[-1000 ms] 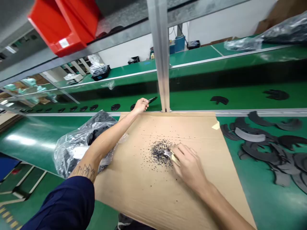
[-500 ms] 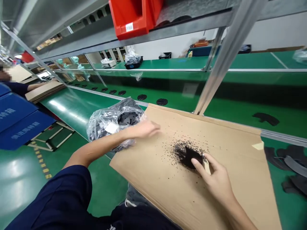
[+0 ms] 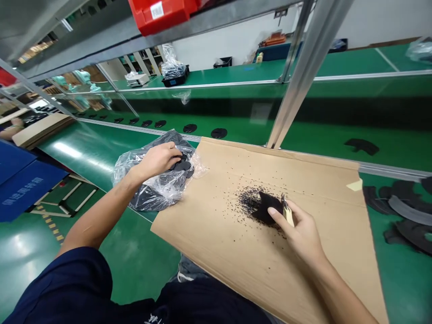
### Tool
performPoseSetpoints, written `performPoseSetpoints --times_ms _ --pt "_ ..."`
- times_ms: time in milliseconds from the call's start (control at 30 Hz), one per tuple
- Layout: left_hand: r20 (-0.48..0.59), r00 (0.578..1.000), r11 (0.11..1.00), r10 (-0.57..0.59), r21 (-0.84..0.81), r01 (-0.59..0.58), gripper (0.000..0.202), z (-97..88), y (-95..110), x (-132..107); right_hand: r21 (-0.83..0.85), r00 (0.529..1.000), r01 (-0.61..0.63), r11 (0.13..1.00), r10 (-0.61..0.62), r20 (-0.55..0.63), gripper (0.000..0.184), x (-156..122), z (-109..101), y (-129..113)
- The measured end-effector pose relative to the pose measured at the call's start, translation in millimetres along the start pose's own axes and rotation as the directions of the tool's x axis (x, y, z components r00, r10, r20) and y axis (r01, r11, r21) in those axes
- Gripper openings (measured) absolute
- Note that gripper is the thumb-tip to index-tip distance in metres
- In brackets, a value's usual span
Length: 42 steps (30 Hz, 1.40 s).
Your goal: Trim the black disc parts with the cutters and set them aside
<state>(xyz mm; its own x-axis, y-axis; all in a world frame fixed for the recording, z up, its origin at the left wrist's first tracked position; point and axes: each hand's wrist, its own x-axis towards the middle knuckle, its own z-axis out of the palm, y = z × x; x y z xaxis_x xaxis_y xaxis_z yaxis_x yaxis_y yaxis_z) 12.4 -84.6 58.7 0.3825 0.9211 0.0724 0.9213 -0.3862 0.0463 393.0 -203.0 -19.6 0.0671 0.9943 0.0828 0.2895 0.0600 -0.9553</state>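
My left hand (image 3: 161, 158) is at the mouth of a clear plastic bag (image 3: 160, 191). Its fingers are bent and pinched on one of the flat black pieces (image 3: 184, 166) inside; the exact grip is partly hidden. Over the brown cardboard sheet (image 3: 209, 234), my right hand (image 3: 302, 229) holds a flat black piece (image 3: 268, 208) with a jagged left edge, thumb on top. The same hand keeps a small tool with metal tips and a pale yellow handle (image 3: 288, 215), perhaps pliers. Many tiny black bits (image 3: 246, 198) lie scattered around the black piece.
Dark curved pieces (image 3: 410, 225) are piled to the right of the cardboard. Round black pieces (image 3: 190, 128) line the green surface behind. A metal post (image 3: 293, 85) rises at the cardboard's back edge. A red bin (image 3: 162, 15) sits overhead; blue boxes (image 3: 20, 180) stand left.
My left hand has moved left from above the cardboard to the bag's opening and onto the black pieces. My right hand keeps its hold. The camera view has shifted slightly.
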Motion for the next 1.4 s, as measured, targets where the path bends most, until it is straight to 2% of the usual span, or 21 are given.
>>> performPoseSetpoints --times_ms 67,100,133,200,267,300,367,467,600,667,767,933,1033,1167,1233,1400 --pt "-0.239 0.97 0.955 0.051 -0.274 -0.118 0.025 3.2 26 -6 0.051 0.999 -0.038 0.998 0.038 0.004 0.035 0 -1 2" --pt "-0.314 0.948 0.879 0.049 -0.437 -0.19 0.024 8.3 42 -8 0.076 0.999 -0.053 0.996 0.053 0.007 0.035 0 -1 4" --pt "-0.342 0.939 0.77 0.04 -0.588 -0.247 0.022 15.5 58 -11 0.101 0.998 -0.065 0.993 0.064 0.008 0.034 -1 -1 6" --pt "-0.329 0.943 0.494 0.042 -0.814 -0.306 0.022 34.2 91 -14 0.149 0.997 -0.081 0.986 0.081 0.009 0.036 -2 0 11" --pt "-0.28 0.956 0.225 0.09 -0.929 -0.294 0.029 54.4 120 -13 0.19 0.995 -0.098 0.977 0.098 0.007 0.039 -3 2 14" --pt "-0.253 0.961 0.135 0.116 -0.954 -0.267 0.031 63.7 133 -12 0.207 0.994 -0.109 0.972 0.109 0.008 0.04 -4 3 15" --pt "-0.201 0.969 0.07 0.143 -0.975 -0.213 0.027 78.9 154 -9 0.245 0.99 -0.138 0.96 0.136 0.023 0.041 -5 4 15" --pt "-0.134 0.983 0.113 0.127 -0.982 -0.149 0.033 91.9 174 -7 0.317 0.982 -0.186 0.93 0.171 0.075 0.043 -7 6 9" --pt "-0.053 0.983 0.13 0.175 -0.989 -0.076 0.032 97.2 184 -10 0.323 0.971 -0.231 0.918 0.199 0.129 0.037 -10 6 3" --pt "-0.078 0.979 0.163 0.189 -0.98 -0.11 0.03 99.0 185 -13 0.307 0.969 -0.239 0.921 0.203 0.144 0.034 -10 5 3" --pt "-0.156 0.974 0.239 0.166 -0.952 -0.193 0.039 103.4 185 -15 0.312 0.966 -0.246 0.918 0.204 0.16 0.035 -10 5 4" --pt "-0.245 0.963 0.425 0.111 -0.865 -0.269 0.051 110.0 183 -15 0.314 0.963 -0.244 0.918 0.191 0.191 0.04 -10 6 6" --pt "-0.317 0.936 0.519 0.155 -0.78 -0.35 0.047 109.5 182 -14 0.281 0.967 -0.216 0.935 0.165 0.193 0.039 -11 8 7" --pt "-0.392 0.886 0.577 0.25 -0.675 -0.461 0.048 108.2 184 -15 0.235 0.978 -0.146 0.961 0.105 0.178 0.042 -11 8 8" --pt "-0.395 0.876 0.605 0.278 -0.636 -0.479 0.05 109.0 187 -16 0.204 0.982 -0.121 0.971 0.087 0.168 0.04 -11 8 8" --pt "-0.338 0.885 0.655 0.321 -0.595 -0.465 0.051 111.1 190 -18 0.181 0.986 -0.094 0.979 0.067 0.151 0.037 -11 8 8"
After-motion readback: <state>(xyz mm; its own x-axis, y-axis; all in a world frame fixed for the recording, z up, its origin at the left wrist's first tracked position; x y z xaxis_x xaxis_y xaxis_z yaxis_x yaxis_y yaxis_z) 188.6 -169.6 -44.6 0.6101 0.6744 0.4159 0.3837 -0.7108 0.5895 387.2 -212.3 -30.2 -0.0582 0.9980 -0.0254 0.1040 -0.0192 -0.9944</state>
